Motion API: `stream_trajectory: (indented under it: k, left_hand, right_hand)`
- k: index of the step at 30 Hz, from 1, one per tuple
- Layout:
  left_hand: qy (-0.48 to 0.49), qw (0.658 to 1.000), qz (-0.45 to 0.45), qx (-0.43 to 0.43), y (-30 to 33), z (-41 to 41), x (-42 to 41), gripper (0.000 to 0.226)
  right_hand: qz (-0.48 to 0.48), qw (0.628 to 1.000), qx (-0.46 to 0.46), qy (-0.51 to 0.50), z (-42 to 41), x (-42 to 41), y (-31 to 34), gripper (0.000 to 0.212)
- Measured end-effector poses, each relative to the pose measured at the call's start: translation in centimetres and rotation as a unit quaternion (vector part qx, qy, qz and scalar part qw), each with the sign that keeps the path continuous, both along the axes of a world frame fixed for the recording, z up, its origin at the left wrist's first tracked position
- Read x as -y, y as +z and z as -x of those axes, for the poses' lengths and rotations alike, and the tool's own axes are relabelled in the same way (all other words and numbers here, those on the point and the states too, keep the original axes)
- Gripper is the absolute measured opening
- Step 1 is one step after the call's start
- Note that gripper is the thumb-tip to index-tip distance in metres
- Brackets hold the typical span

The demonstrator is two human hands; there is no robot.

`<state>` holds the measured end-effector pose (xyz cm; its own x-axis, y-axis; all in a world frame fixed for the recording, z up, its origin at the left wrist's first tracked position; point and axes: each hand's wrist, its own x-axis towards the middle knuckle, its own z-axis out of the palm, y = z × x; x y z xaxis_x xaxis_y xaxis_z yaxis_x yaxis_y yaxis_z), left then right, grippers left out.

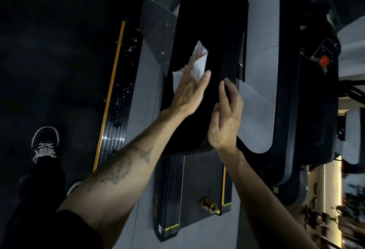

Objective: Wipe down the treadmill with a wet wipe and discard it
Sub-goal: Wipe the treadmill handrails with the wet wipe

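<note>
Clearly the wiping was under way when I looked down through the head camera. My left hand point(188, 88) lay flat with straight fingers pressing the wet wipe point(198, 65) against a black upright panel point(207, 31) of the treadmill point(260, 67); the white sheet showed crumpled above and beside the fingertips. My right hand point(225, 118) rested on the panel's right edge, fingers loosely straight and touching it, holding nothing.

I judged the task roughly midway at best: the wipe was out and on the machine, but I could not tell which surfaces had already been cleaned, since no wet streaks showed in the dim light. The grey side rails and the console point(324, 55) with its red button looked untouched as far as I could see. Throwing the wipe away was not yet done, and no bin was in view.

Much was murky. The floor at left was nearly black, the right edge was blurred, and the treadmill's top was cut off by the frame.
</note>
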<state>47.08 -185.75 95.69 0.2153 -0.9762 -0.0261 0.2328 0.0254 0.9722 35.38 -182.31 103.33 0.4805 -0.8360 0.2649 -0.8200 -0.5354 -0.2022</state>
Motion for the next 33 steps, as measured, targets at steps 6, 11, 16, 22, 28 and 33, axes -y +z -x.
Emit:
stream_trajectory:
  k: [6,11,16,22,28,33]
  left_hand:
    - [-0.017,0.998,0.064,-0.002,0.3,2.3,-4.4,0.078]
    - [-0.013,0.997,0.08,0.003,0.8,2.2,-2.8,0.081]
    - [0.029,0.998,0.024,-0.048,0.7,1.0,1.0,0.068]
    - [0.071,0.994,-0.03,-0.082,-1.4,2.4,-2.2,0.073]
    - [0.02,0.998,0.053,0.0,0.3,2.5,-1.4,0.073]
    - [0.055,0.991,-0.019,-0.122,0.0,0.2,1.3,0.077]
  right_hand:
    - [0.009,0.999,-0.017,-0.026,-0.9,3.1,1.2,0.045]
    - [-0.005,0.999,0.028,-0.038,-3.6,7.5,0.4,0.047]
    - [-0.023,0.997,0.054,-0.059,-4.1,6.9,0.3,0.046]
    - [-0.016,0.998,0.026,-0.057,-4.4,6.6,0.5,0.046]
    - [-0.017,0.998,0.015,-0.063,-4.6,6.6,0.5,0.048]
    - [-0.017,0.998,0.015,-0.063,-4.7,6.9,0.5,0.046]
